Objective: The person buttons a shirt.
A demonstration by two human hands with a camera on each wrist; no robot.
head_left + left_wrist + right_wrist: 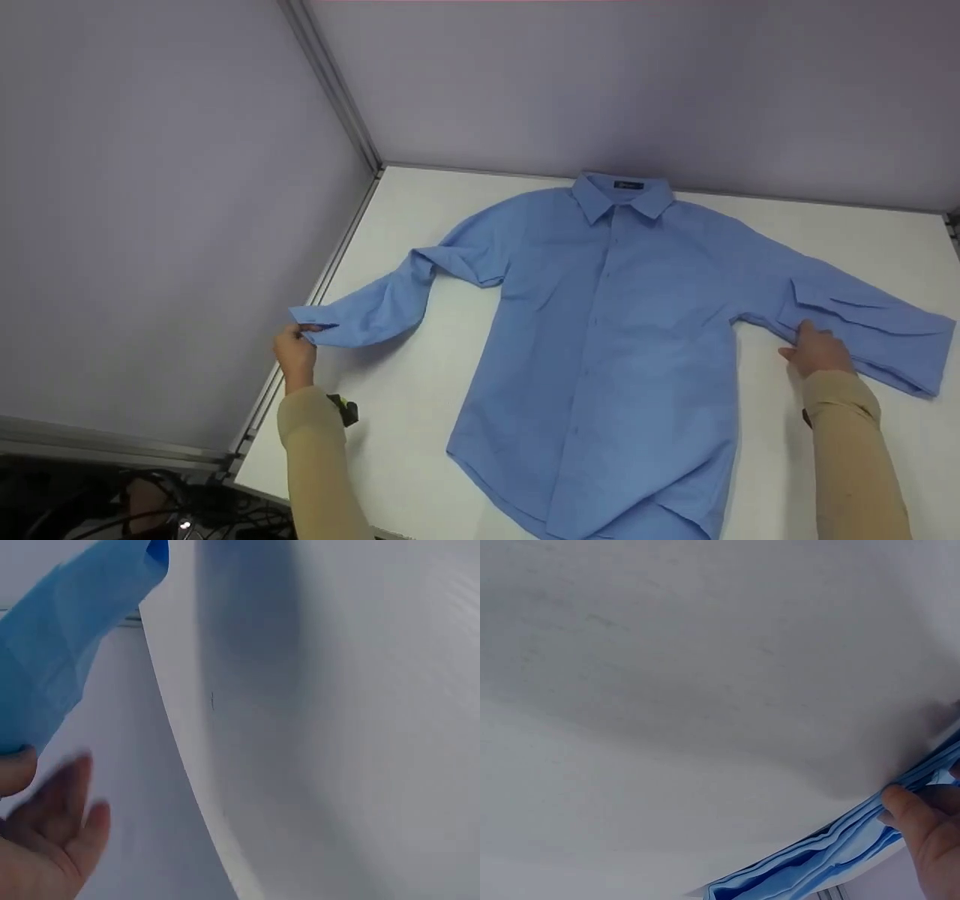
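A light blue long-sleeved button-up shirt [637,315] lies front up on the white table, its collar at the far edge. At the left, my left hand [295,352] pinches the cuff [311,315] of one sleeve and holds that end off the tabletop. In the left wrist view, the thumb presses on the sleeve [52,645] while other fingers of the hand [52,832] stand away from the cloth. The other sleeve [892,337] is folded back on itself at the right. My right hand [821,351] rests on its lower edge, fingertips touching the fabric.
The white table [405,420] meets grey panels [637,90] at the back and left, with a metal rail along the left edge. Dark cables [225,517] lie below the table's near left corner. The shirt's hem is rumpled near the front.
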